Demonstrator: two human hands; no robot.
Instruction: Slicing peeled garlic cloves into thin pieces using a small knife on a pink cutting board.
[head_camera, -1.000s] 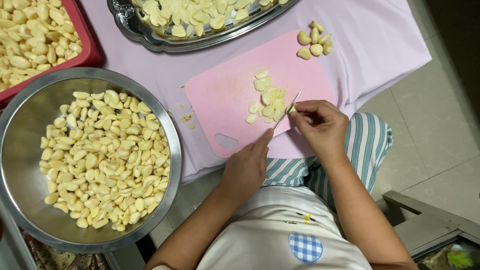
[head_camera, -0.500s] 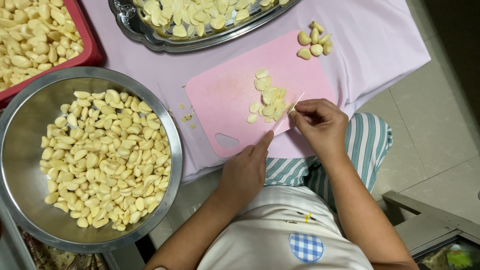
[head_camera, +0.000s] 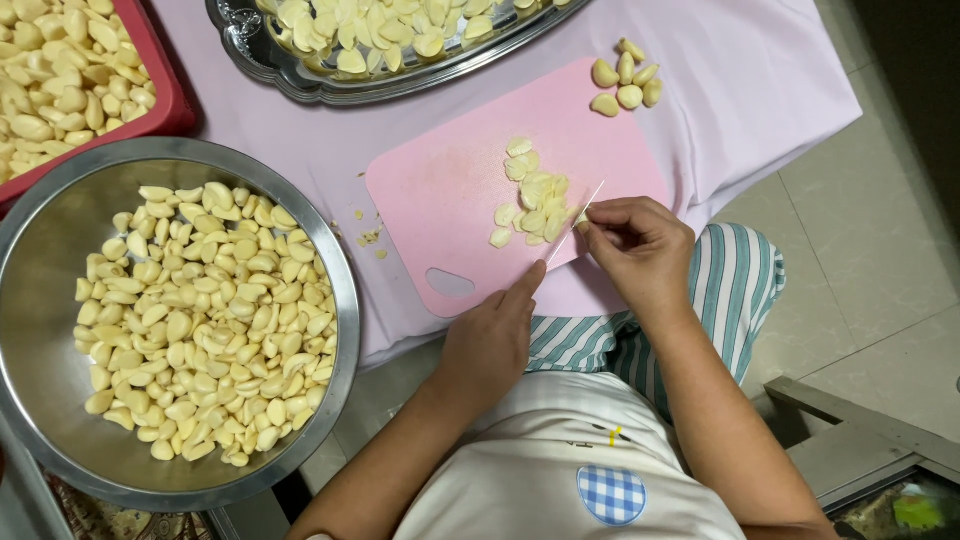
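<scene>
A large round steel bowl (head_camera: 345, 300) heaped with peeled garlic cloves fills the lower left of the frame. A red tub (head_camera: 165, 100) of cloves sits at upper left. A silver tray (head_camera: 300, 80) of cloves lies along the top edge. A pale lilac cloth (head_camera: 760, 90) covers the table.

The red tray (head_camera: 165, 95) and silver platter (head_camera: 300, 80) are cut off by the top edge. The right hand (head_camera: 640, 250) conceals the knife (head_camera: 578, 222) handle; its grip cannot be determined
</scene>
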